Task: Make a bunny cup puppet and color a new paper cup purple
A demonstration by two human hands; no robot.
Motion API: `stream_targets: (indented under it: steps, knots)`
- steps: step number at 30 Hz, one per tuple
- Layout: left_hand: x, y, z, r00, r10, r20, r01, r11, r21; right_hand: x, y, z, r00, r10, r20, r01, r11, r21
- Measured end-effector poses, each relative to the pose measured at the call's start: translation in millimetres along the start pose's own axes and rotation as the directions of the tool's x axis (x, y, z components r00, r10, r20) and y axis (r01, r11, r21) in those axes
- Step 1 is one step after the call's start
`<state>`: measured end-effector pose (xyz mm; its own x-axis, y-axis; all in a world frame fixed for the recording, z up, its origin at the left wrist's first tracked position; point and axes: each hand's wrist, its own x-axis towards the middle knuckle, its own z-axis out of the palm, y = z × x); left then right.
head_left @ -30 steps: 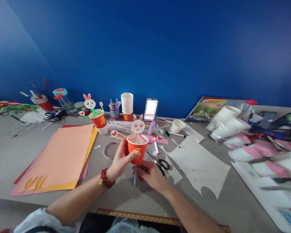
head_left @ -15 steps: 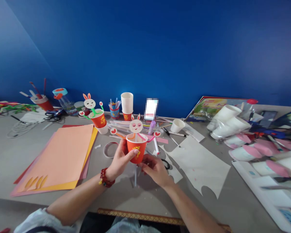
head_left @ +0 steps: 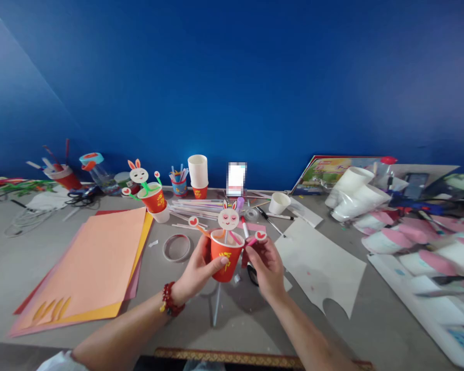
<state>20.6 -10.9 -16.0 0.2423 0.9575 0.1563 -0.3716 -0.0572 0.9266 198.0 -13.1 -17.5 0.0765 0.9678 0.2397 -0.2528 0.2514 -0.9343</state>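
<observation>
One red paper cup (head_left: 217, 268), gold lettering on its front, upright and held raised above the middle of the grey tabletop (head_left: 193, 330), open rim uppermost. Fitted to it: a white rabbit face (head_left: 228, 220) above the rim; an orange straw (head_left: 205, 230) reaching out leftward and a pink straw (head_left: 252, 241) rightward, each ending in a heart disc; a clear straw (head_left: 217, 306) projecting below the base, its lower end in view, contact with the tabletop not determinable. Left hand (head_left: 197, 268): curled part-way round the cup's left side, thumb across the front, remaining fingers largely hidden behind; beaded bracelet (head_left: 167, 299) at the wrist. Right hand (head_left: 268, 265): thumb and forefinger brought together on the pink straw just below its heart disc, other fingers bent. Front limit: a gold-patterned strip (head_left: 255, 355), with grey surface between it and the hands. Left side: a tape ring (head_left: 164, 248) near the left hand, a grey gap, then stacked coloured paper (head_left: 96, 257). Right side: black-handled scissors (head_left: 251, 275) partly hidden behind the right hand; cut white paper (head_left: 320, 263) close beyond it, ragged along its lower edge. Rear: a row of loose straws (head_left: 201, 208) behind the cup, backed by a blue wall (head_left: 232, 77).
</observation>
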Motion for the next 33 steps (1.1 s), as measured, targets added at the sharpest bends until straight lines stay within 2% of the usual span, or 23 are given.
stream_targets:
  steps: [3, 7, 14, 17, 20, 22, 24, 27, 30, 33]
  knots:
    - [-0.2, -2.7, -0.8, 0.999, 0.006, 0.049, -0.006, 1.0, 0.01, 0.9, -0.7, 0.1, 1.0, 0.004, -0.028, -0.003, 1.0, 0.022]
    - [1.5, -0.4, -3.0, 0.996, 0.004, 0.085, -0.007, 0.999, 0.038, 3.0, -0.4, -1.2, 1.0, 0.022, -0.008, -0.022, 0.998, 0.054]
    - [2.2, 5.9, -6.4, 0.994, -0.008, 0.11, 0.008, 1.0, -0.002, 4.5, -1.9, -3.9, 0.993, 0.028, 0.111, -0.036, 0.997, 0.07]
    - [4.0, 4.4, -8.0, 0.999, -0.028, 0.025, 0.03, 0.996, -0.087, 3.7, -1.7, -5.3, 0.992, -0.004, 0.126, -0.001, 0.999, 0.046]
    - [8.2, 5.9, -8.7, 0.986, -0.044, -0.162, 0.018, 0.988, -0.155, 2.6, -3.4, -6.2, 0.992, -0.021, 0.122, 0.019, 1.0, 0.021]
    - [11.1, 9.2, -9.3, 0.967, -0.005, -0.254, -0.03, 0.99, -0.135, 2.0, -5.8, -6.3, 0.991, -0.025, 0.133, 0.024, 1.0, 0.006]
    - [13.1, 12.8, -10.4, 0.959, 0.048, -0.279, -0.076, 0.993, -0.092, 1.7, -7.5, -6.6, 0.989, -0.039, 0.139, 0.04, 0.999, -0.005]
    - [13.9, 16.2, -11.7, 0.961, 0.064, -0.268, -0.078, 0.996, -0.045, 2.0, -7.5, -7.8, 0.99, -0.077, 0.117, 0.079, 0.997, -0.011]
    - [14.3, 18.2, -10.7, 0.961, 0.052, -0.273, -0.07, 0.996, -0.057, 2.3, -6.7, -8.5, 0.989, -0.099, 0.107, 0.1, 0.995, -0.01]
    - [14.9, 20.3, -8.2, 0.957, 0.086, -0.277, -0.116, 0.989, -0.094, 2.1, -8.1, -7.4, 0.987, -0.105, 0.124, 0.106, 0.994, -0.005]
